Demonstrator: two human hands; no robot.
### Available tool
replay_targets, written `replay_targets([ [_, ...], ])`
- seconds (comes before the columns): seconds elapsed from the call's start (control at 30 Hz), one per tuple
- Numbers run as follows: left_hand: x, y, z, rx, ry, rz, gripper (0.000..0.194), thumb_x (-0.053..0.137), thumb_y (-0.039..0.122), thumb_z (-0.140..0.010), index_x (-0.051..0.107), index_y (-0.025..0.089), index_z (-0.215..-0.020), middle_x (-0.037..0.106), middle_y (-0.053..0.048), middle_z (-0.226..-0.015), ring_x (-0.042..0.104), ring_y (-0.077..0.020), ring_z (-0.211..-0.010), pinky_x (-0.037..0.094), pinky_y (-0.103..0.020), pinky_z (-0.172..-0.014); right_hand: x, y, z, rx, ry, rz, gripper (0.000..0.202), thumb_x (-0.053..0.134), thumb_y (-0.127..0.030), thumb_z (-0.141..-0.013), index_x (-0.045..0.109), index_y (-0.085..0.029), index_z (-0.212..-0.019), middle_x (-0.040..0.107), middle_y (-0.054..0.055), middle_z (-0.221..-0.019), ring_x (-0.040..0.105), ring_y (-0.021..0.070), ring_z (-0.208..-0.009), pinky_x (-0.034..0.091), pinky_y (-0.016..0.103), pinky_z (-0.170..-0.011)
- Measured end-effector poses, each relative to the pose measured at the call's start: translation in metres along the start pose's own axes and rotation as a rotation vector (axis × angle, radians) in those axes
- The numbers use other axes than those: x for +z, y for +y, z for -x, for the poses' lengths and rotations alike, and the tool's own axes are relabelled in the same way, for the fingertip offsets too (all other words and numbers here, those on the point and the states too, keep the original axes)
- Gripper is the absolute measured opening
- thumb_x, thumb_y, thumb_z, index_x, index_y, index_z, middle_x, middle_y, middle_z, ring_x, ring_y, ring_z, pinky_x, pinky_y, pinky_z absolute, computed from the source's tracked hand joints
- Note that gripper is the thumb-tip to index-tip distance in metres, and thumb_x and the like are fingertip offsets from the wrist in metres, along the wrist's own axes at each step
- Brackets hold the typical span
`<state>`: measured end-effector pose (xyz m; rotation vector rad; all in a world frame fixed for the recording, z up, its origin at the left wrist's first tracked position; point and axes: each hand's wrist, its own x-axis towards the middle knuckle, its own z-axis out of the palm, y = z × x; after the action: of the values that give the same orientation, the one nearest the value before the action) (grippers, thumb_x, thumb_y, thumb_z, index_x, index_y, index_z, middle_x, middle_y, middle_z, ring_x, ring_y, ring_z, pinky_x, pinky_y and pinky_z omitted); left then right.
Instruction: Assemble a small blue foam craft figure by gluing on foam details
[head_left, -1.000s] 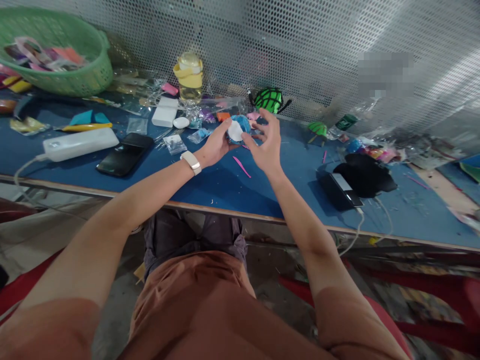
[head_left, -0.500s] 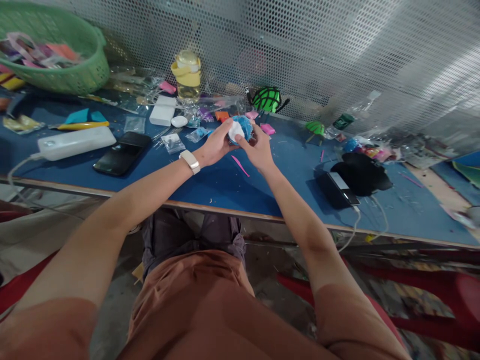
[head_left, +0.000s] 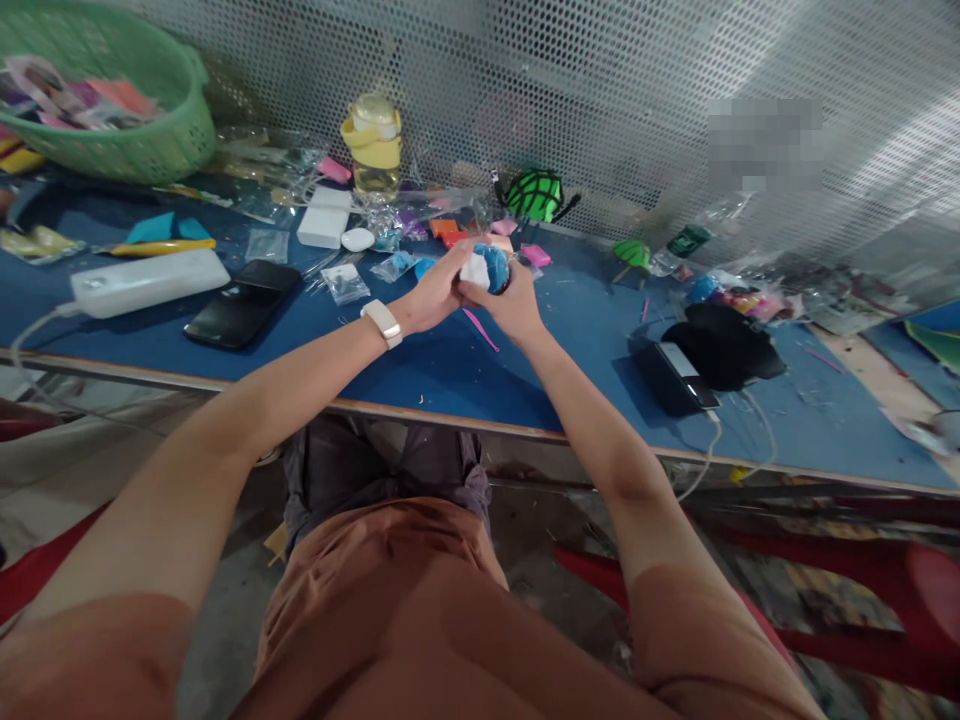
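Head view. Blue-and-white piece point(head_left: 493, 266): just above centre of frame, between your two hands. Your left hand point(head_left: 437, 293): clamped on its left side; pale wristband point(head_left: 382, 324). Your right hand point(head_left: 519, 308): clamped on its right side, thumb at lower edge. Pink tool point(head_left: 480, 329): on blue table point(head_left: 450, 385), just below your hands. Black phone point(head_left: 244, 304): left of frame. Green basket point(head_left: 157, 145): upper left.

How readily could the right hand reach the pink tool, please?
Probably yes: the pink tool lies close by, its near end uncovered, though the right hand is holding the blue and white piece.
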<state>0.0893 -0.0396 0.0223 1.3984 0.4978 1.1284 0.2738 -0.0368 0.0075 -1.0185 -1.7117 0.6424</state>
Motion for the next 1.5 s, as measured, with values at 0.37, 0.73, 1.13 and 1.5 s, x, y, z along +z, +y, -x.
replay_targets([
  [0.37,-0.010,0.004,-0.002,0.073,-0.077,-0.040,0.047,0.070,0.047,-0.110,0.062,0.037,-0.155,0.077,-0.009,-0.142,0.078,-0.0314,-0.135,0.068,-0.057,-0.117,-0.017,-0.015,-0.005,0.237,-0.147,-0.372,0.097,0.089,-0.103,-0.076,0.068,-0.031,-0.138,0.087,0.006,-0.122,0.086,0.0286,-0.107,0.081,0.051,-0.087],
  [0.73,-0.009,0.028,0.011,0.383,0.045,-0.411,0.069,0.076,0.088,-0.105,0.075,0.030,-0.143,0.070,-0.019,-0.155,0.057,-0.0457,-0.166,0.052,-0.060,-0.133,-0.031,-0.027,-0.005,-0.286,0.083,0.209,0.081,0.075,-0.095,-0.099,0.074,-0.036,-0.153,0.079,0.012,-0.157,0.073,0.0418,-0.155,0.061,0.074,-0.130],
  [1.13,-0.028,0.018,0.000,0.710,0.028,-0.842,0.069,0.057,0.086,-0.115,0.070,0.036,-0.160,0.073,-0.018,-0.164,0.067,-0.0418,-0.160,0.062,-0.061,-0.129,-0.032,-0.016,-0.007,-0.459,0.073,0.100,0.083,0.068,-0.096,-0.102,0.068,-0.038,-0.161,0.075,0.010,-0.156,0.075,0.0385,-0.149,0.065,0.065,-0.127],
  [1.5,-0.016,0.013,0.006,0.614,0.066,-0.841,0.041,0.066,0.061,-0.122,0.087,0.029,-0.137,0.085,-0.015,-0.145,0.082,-0.0344,-0.139,0.068,-0.055,-0.123,-0.016,-0.010,-0.007,-0.389,0.109,-0.009,0.060,0.067,-0.089,-0.110,0.077,-0.039,-0.142,0.083,0.006,-0.145,0.080,0.0290,-0.137,0.067,0.053,-0.127],
])
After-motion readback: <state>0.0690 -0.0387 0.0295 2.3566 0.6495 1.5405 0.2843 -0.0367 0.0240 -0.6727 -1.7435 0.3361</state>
